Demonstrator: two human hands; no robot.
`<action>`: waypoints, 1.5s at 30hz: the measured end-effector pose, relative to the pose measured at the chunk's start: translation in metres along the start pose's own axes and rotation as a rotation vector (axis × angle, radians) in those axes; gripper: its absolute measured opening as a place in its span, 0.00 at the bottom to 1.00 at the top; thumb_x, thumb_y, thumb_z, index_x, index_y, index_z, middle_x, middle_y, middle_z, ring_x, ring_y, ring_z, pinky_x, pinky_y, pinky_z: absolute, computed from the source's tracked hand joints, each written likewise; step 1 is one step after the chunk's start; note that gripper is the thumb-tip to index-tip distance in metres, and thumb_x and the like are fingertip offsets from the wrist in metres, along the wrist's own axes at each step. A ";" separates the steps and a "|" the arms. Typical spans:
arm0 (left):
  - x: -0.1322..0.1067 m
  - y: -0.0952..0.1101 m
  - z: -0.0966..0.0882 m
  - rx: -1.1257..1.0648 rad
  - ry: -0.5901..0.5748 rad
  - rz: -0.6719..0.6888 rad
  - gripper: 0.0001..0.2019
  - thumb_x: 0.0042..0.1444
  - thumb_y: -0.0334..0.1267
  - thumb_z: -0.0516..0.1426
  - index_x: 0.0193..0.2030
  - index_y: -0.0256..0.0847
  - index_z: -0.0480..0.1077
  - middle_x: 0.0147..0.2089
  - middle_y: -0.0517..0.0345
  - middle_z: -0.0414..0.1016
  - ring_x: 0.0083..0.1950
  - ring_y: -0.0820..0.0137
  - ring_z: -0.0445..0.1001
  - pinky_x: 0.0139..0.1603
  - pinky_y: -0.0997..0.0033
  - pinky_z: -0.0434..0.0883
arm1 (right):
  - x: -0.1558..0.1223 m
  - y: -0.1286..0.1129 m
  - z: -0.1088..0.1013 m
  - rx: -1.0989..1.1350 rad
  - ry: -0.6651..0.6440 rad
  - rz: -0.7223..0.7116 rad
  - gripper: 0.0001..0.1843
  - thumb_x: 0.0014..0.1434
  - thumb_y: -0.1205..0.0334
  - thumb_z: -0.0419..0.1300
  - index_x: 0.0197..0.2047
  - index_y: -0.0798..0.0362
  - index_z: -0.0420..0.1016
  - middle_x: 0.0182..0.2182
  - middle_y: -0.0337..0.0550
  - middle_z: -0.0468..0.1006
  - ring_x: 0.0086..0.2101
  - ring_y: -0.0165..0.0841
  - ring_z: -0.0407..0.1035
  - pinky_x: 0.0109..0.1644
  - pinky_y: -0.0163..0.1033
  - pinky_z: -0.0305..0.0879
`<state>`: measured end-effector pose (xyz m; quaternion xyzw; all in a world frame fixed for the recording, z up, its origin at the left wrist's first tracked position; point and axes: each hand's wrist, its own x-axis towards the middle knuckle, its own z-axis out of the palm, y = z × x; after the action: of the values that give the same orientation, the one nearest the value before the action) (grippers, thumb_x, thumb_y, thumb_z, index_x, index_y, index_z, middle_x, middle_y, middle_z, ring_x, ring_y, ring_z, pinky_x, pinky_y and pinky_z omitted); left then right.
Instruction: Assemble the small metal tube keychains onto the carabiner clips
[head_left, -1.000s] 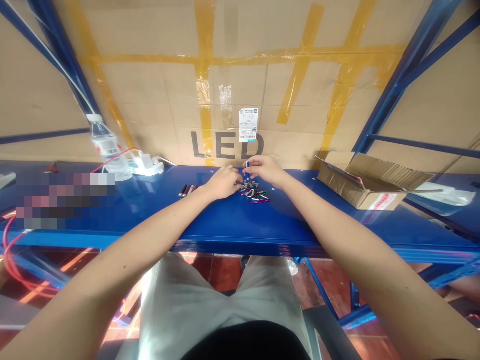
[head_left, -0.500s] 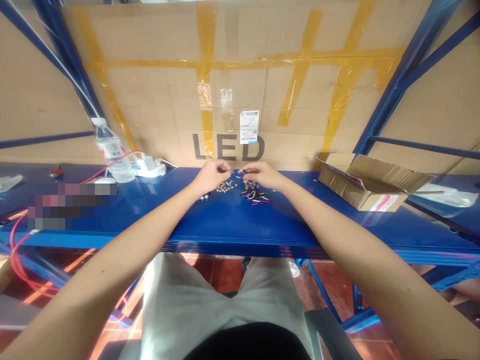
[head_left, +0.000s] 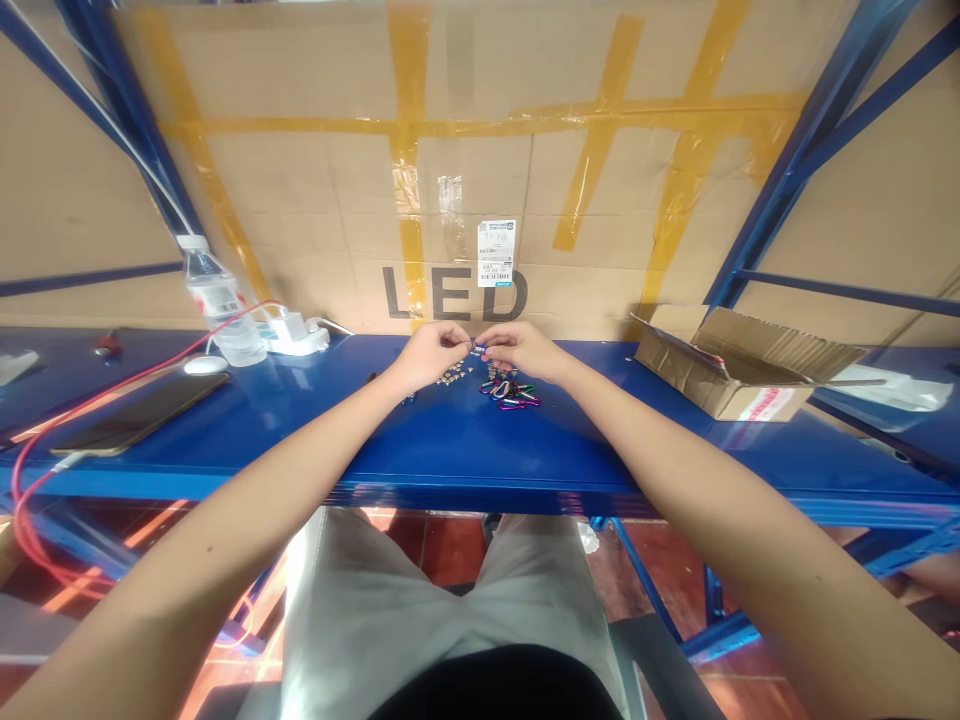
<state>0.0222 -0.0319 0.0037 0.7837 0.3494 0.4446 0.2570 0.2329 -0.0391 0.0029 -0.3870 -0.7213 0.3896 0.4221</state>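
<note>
My left hand [head_left: 433,355] and my right hand [head_left: 525,352] meet above the table, both closed in a pinch. A small shiny blue piece [head_left: 478,349] sits between the fingertips, in the grip of my right hand; its exact kind is too small to tell. What my left fingers pinch against its left end is hidden. Several small gold-coloured metal pieces [head_left: 454,376] lie beneath my left hand, partly covered by it. Coloured carabiners [head_left: 517,397] form a pile below my right hand, with more small metal parts just behind them.
A blue table [head_left: 480,450] spans the view before a big cardboard sheet [head_left: 322,200]. On the left are a water bottle [head_left: 225,310], a power strip [head_left: 300,338], a phone [head_left: 142,412] and a red cable [head_left: 30,500]. An open cardboard box [head_left: 720,370] stands right.
My hands have come together, closing the small gap between their fingertips at the blue piece. My left hand has shifted slightly right and covers more of the small metal pieces.
</note>
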 end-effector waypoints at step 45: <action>-0.005 -0.001 0.001 -0.049 -0.141 0.128 0.06 0.57 0.38 0.61 0.36 0.37 0.75 0.30 0.58 0.78 0.28 0.72 0.74 0.34 0.69 0.73 | -0.009 -0.010 0.003 -0.100 -0.104 0.020 0.17 0.67 0.54 0.62 0.31 0.57 0.75 0.20 0.38 0.72 0.18 0.22 0.58 0.21 0.30 0.54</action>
<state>0.0208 -0.0353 -0.0006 0.8271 0.2687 0.4125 0.2712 0.2308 -0.0515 0.0084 -0.3940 -0.7569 0.3769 0.3604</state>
